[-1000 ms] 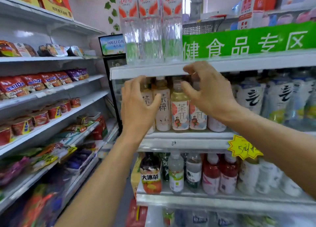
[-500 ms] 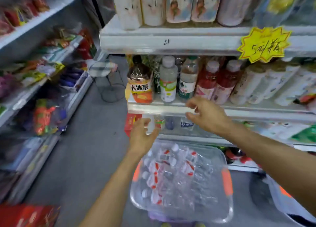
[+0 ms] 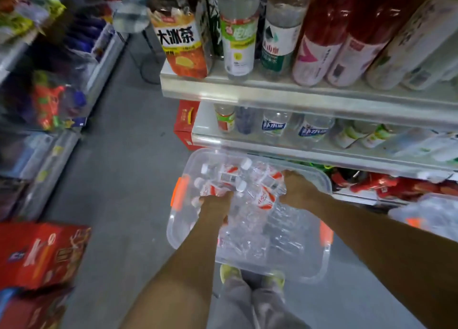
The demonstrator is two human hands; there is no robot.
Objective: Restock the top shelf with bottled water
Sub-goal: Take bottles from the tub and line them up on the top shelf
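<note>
While both hands dig in the clear bin (image 3: 247, 259) | water bottles (image 3: 266, 197): clear, red-white labels, white caps | left hand (image 3: 215, 204) fingers grip one | right hand (image 3: 298, 188) fingers: can't tell

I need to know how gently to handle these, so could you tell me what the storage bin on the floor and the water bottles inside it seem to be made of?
The storage bin looks like clear, glossy rigid plastic: the floor shows through its walls, and it has orange clip handles. The water bottles seem to be thin transparent plastic with white caps and red-and-white labels; their ridged sides catch highlights.
</note>
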